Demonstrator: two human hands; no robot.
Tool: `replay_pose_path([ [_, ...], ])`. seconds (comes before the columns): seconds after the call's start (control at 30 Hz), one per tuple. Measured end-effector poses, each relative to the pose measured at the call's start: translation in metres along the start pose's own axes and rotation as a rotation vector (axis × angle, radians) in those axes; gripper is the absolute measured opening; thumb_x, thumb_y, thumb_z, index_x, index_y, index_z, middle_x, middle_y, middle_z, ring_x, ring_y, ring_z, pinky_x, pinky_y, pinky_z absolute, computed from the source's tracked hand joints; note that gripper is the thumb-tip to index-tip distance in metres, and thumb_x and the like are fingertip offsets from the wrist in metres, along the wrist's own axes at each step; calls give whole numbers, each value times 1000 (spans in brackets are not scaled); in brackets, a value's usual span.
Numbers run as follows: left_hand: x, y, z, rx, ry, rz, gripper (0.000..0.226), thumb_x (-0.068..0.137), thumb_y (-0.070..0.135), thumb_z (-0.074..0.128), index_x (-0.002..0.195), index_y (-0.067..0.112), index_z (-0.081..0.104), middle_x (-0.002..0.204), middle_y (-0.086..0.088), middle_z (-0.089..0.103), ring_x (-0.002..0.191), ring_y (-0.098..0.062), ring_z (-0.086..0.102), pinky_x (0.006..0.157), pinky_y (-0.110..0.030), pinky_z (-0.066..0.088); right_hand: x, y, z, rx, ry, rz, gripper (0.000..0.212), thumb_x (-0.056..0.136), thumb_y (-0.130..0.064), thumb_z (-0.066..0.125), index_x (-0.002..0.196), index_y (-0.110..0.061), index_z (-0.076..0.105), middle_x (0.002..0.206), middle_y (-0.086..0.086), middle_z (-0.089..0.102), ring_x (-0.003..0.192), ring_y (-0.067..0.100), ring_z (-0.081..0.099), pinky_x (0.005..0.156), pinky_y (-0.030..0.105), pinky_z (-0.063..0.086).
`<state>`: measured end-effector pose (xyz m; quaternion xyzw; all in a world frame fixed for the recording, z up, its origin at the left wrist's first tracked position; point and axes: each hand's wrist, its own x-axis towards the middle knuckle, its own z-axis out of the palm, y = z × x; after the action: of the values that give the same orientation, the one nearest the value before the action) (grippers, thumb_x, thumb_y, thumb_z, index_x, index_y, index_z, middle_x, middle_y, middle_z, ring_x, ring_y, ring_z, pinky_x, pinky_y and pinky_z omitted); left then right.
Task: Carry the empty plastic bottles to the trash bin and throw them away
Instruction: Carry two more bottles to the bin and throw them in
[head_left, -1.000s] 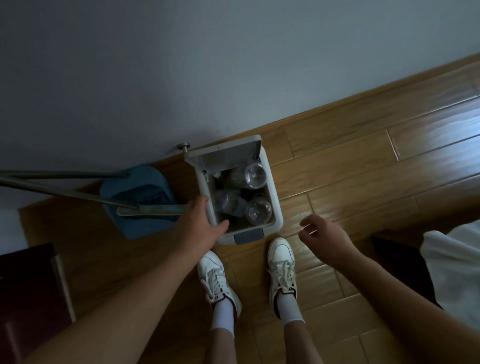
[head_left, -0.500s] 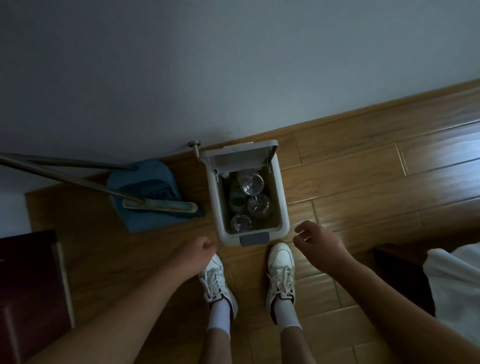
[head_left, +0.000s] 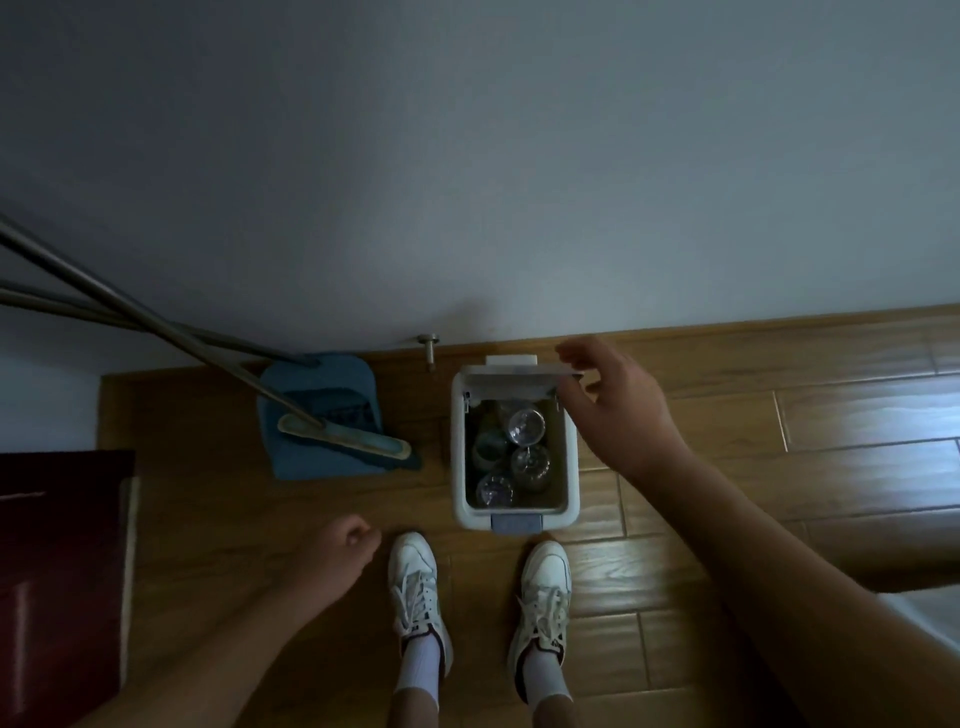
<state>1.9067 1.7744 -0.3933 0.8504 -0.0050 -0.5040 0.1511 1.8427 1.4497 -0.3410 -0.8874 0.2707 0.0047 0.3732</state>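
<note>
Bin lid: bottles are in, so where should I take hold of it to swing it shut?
Take the lid by its free top edge at the right corner, coming from the right, where the right hand is already. It stands upright, hinged at the trash bin back rim by the wall, so pulling that edge toward you should close it.

Right hand (head_left: 613, 410) has risen from beside the shoes to the bin lid (head_left: 519, 370); left hand (head_left: 340, 553) fisted

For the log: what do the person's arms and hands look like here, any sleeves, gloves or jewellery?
Both hands, left hand and right hand, are bare, with no gloves. Both forearms are uncovered as far as the frame shows; no sleeves, watch, bands or rings are visible, though the dim light could hide small details.
</note>
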Motion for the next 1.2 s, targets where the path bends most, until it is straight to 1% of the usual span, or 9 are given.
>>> replay_pose_path([
  [0.07,-6,2,-4,-33,22,-5,17,100,33,49,94,25,63,92,-3,70,84,-21,69,81,-39,58,12,-10,-2,-59,-67,-9,34,93,-30,55,126,-21,57,120,-5,62,106,10,56,84,26,46],
  [0.2,-11,2,4,-101,66,-8,13,100,34,49,94,28,60,90,0,69,81,-16,68,80,-36,59,26,-7,11,-241,-240,-29,39,92,-32,54,129,-18,54,125,2,61,113,20,55,94,39,50],
  [0.27,-13,0,12,-125,77,-1,13,100,35,49,96,28,60,90,2,70,81,-15,68,76,-32,58,25,-1,20,-313,-278,-62,38,92,-32,54,127,-17,56,123,3,61,113,22,55,97,41,48],
  [0.37,-18,-8,28,-169,72,1,14,100,35,50,93,28,60,89,0,70,79,-16,69,75,-33,58,12,10,31,-315,-306,-63,33,94,-34,51,123,-18,58,115,0,62,104,19,58,93,37,49],
  [0.5,-35,-26,50,-191,69,-51,14,100,34,50,96,26,61,89,-1,70,80,-19,70,75,-35,57,-24,23,41,-315,-421,-58,32,95,-37,52,122,-22,58,121,-2,58,105,16,55,86,30,50],
  [0.77,-46,-63,89,-166,-27,-132,21,102,39,45,108,25,60,101,5,68,84,-10,66,65,-24,47,-81,56,80,-341,-472,24,41,91,-26,52,131,-20,57,132,2,57,120,24,54,97,40,50],
  [0.93,-13,-93,104,-233,12,-76,18,102,35,47,104,25,61,99,2,69,85,-15,68,77,-36,53,-99,79,131,-373,-438,73,52,91,-25,54,142,-17,44,145,3,42,129,24,44,102,38,46],
  [1.07,4,-118,110,-293,7,-97,15,101,31,50,97,24,62,101,-3,70,86,-20,68,77,-36,50,-121,93,161,-381,-365,69,68,88,-27,58,150,-21,29,155,1,27,140,23,29,111,40,42],
  [1.2,10,-138,111,-232,-6,-130,17,101,32,50,104,22,64,102,-1,69,87,-18,68,85,-39,53,-137,100,175,-461,-395,68,84,92,-34,56,157,-27,4,165,1,1,152,24,4,122,42,18],
])
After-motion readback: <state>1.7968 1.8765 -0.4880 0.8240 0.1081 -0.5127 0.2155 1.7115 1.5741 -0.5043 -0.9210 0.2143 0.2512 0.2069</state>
